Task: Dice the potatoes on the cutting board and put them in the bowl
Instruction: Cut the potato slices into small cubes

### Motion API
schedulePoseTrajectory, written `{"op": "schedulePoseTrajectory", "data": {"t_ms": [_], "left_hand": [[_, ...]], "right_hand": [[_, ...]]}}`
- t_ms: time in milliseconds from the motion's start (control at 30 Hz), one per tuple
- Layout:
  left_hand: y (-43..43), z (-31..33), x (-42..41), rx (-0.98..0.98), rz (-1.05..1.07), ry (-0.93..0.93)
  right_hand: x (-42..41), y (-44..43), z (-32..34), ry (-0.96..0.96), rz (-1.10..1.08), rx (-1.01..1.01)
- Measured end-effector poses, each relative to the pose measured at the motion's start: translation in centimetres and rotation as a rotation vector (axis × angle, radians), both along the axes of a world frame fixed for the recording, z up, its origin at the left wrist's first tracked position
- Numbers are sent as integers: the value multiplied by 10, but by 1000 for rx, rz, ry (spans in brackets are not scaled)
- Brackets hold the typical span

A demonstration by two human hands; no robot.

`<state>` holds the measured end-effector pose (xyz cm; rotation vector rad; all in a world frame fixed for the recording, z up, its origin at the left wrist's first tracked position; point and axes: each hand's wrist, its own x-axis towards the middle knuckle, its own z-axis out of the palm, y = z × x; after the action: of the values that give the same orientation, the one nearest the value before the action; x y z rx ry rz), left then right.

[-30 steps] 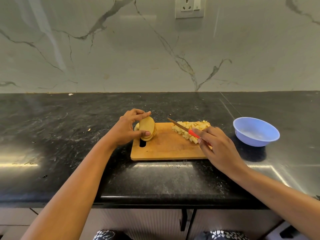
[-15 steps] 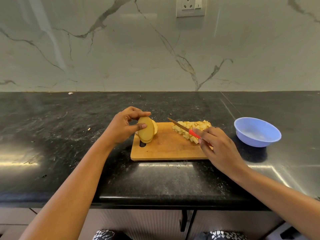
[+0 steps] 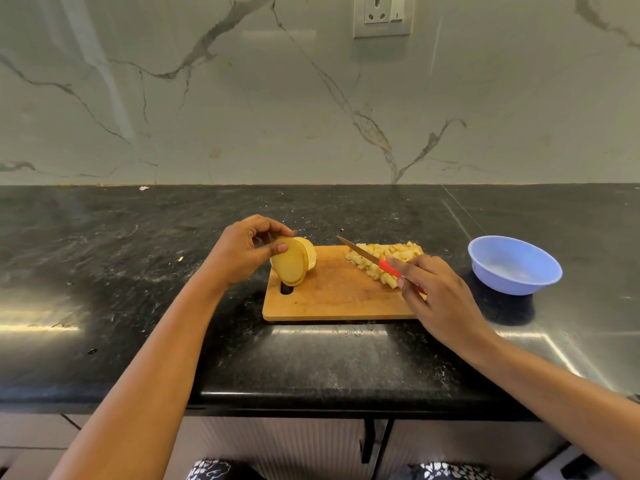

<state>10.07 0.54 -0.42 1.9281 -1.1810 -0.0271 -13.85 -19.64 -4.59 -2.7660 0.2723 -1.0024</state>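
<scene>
A shiny black stone counter (image 3: 138,271) runs along a grey marble wall (image 3: 242,116) with dark lines in it. A white plug socket (image 3: 382,13) sits high on the wall. A flat brown wooden cutting board (image 3: 332,292) lies on the counter. A round light blue plastic bowl (image 3: 509,285) stands on the counter to the right of the board, near it but not touching it.

A heap of small pale yellow potato cubes (image 3: 398,251) lies at the far right of the board. The right hand (image 3: 440,296) and a small knife with a red handle (image 3: 360,251) are in front of the heap and hide some of the cubes.

The left hand (image 3: 242,252) comes in from the left, over the left end of the board. It holds a stack of round yellow potato slices (image 3: 292,261) pressed together. The stack stands tilted on its edge just above the dark hole in the board. The thumb presses on the flat near face, and the fingers curl over the top.

The right hand sits over the near right part of the board with its back up. Its fingers wrap round the red handle. The thin blade points away and to the left, with its tip between the slices and the cubes.
</scene>
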Motion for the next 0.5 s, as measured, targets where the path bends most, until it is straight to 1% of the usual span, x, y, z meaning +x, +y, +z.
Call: {"op": "schedulePoseTrajectory", "data": {"t_ms": [100,200,333,500], "left_hand": [[7,5,-2,38,-15,19],[18,10,-5,67,-63,81],[36,13,-14,-95,-144,258],[39,6,-37,-253,-182,383]], "right_hand": [[0,0,0,-2,2,3],[0,0,0,-5,7,9],[-1,1,1,-14,12,22],[-3,1,4,-30,22,61]]}}
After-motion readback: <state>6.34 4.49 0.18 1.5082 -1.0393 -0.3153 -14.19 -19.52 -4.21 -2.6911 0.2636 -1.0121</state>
